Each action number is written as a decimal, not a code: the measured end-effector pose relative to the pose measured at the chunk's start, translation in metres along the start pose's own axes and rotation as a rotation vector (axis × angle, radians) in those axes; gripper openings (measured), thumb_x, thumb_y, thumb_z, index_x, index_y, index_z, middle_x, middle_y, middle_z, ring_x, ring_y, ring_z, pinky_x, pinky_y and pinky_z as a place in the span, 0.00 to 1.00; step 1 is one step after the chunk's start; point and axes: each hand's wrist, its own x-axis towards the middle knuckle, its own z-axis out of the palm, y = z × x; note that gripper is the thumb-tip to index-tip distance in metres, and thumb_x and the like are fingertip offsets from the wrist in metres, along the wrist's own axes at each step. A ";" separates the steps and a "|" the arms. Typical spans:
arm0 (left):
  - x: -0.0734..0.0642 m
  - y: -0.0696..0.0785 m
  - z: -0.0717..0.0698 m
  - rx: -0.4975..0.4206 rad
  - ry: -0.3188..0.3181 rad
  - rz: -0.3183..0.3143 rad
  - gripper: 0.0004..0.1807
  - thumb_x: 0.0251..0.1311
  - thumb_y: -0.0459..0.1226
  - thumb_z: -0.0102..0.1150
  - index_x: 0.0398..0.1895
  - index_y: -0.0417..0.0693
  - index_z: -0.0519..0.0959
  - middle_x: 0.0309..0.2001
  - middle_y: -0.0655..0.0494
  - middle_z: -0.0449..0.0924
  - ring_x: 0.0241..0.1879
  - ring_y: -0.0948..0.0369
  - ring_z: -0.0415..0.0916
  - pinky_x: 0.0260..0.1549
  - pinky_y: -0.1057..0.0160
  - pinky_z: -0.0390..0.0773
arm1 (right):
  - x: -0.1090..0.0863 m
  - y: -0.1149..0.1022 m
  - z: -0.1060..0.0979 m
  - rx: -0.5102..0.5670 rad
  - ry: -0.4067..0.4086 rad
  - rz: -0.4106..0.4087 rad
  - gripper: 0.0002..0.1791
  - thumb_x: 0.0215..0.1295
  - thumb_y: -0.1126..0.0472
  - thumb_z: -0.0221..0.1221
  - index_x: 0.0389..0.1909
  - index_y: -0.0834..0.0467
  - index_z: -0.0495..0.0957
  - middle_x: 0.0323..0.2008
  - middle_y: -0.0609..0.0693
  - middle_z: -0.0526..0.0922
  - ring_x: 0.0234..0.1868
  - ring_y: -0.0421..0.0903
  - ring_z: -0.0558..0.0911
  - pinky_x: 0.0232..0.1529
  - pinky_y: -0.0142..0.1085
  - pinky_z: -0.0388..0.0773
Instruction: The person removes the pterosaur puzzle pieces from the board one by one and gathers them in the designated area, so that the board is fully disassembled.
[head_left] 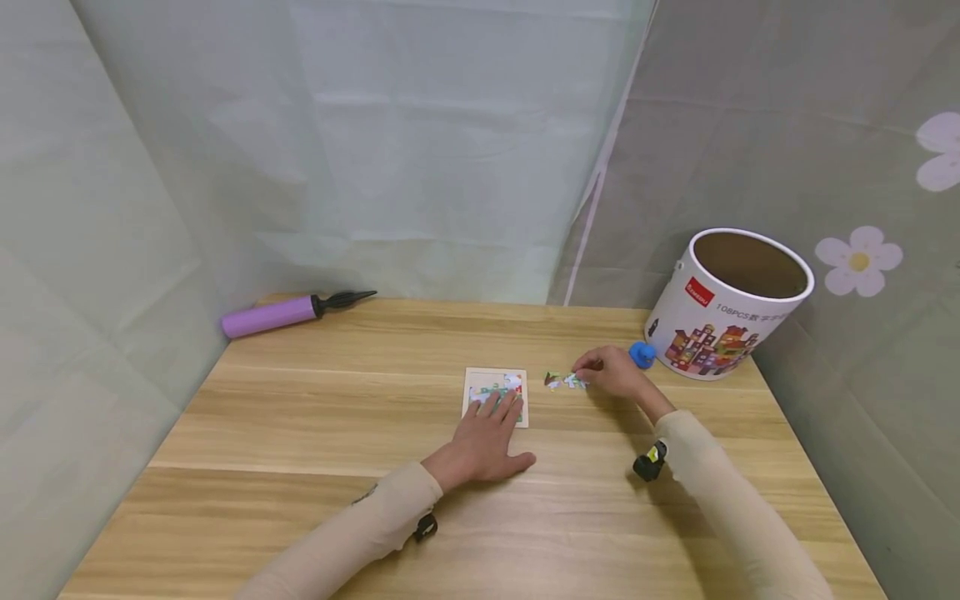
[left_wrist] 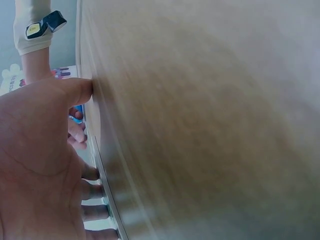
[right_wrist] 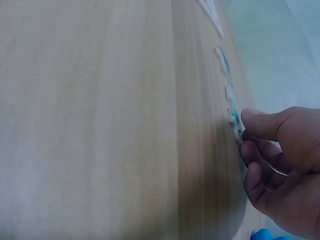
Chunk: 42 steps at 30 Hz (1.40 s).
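A small square jigsaw board (head_left: 467,392) with a pale wooden frame and a partly visible colourful picture lies mid-table. My left hand (head_left: 487,442) rests on it with fingers spread, covering its lower part; the thumb lies out to the right on the table. Loose puzzle pieces (head_left: 553,383) lie just right of the board. At their right end, my right hand (head_left: 609,372) has curled fingers, thumb and fingertips closed at the edge of a puzzle piece (right_wrist: 237,131). That piece is partly hidden by the fingertips.
A blue toy figure (head_left: 642,355) stands just beyond my right hand, beside a large white printed bucket (head_left: 675,325). The purple hand pump (head_left: 270,317) lies at the table's back left. Cloth curtains (head_left: 450,167) hang behind the wooden table (head_left: 300,417).
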 end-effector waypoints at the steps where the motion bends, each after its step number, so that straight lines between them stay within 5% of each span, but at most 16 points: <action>1: 0.000 0.000 0.000 -0.003 0.002 0.001 0.52 0.68 0.69 0.44 0.82 0.43 0.50 0.83 0.48 0.46 0.80 0.47 0.46 0.75 0.41 0.54 | 0.001 -0.001 -0.001 0.000 0.000 0.003 0.05 0.68 0.64 0.66 0.40 0.59 0.89 0.37 0.52 0.90 0.40 0.49 0.85 0.46 0.47 0.82; 12: -0.002 0.000 -0.001 -0.046 0.006 0.010 0.50 0.70 0.66 0.46 0.82 0.43 0.50 0.82 0.45 0.46 0.81 0.45 0.45 0.75 0.40 0.52 | 0.012 -0.027 -0.001 -0.019 0.010 -0.032 0.08 0.69 0.61 0.66 0.44 0.59 0.88 0.39 0.52 0.89 0.41 0.51 0.86 0.44 0.47 0.84; 28: -0.005 0.001 0.000 0.013 -0.007 -0.003 0.54 0.67 0.70 0.42 0.82 0.41 0.50 0.82 0.46 0.47 0.81 0.48 0.42 0.77 0.44 0.48 | 0.032 -0.062 0.029 0.008 -0.057 -0.132 0.07 0.68 0.63 0.66 0.44 0.60 0.88 0.38 0.50 0.89 0.40 0.49 0.87 0.44 0.44 0.84; 42: -0.010 -0.008 -0.003 0.006 0.002 0.077 0.50 0.70 0.66 0.46 0.81 0.40 0.53 0.82 0.45 0.47 0.80 0.46 0.45 0.76 0.43 0.54 | 0.039 -0.069 0.050 -0.023 -0.090 -0.176 0.09 0.64 0.59 0.70 0.43 0.57 0.90 0.39 0.50 0.89 0.36 0.41 0.83 0.40 0.37 0.81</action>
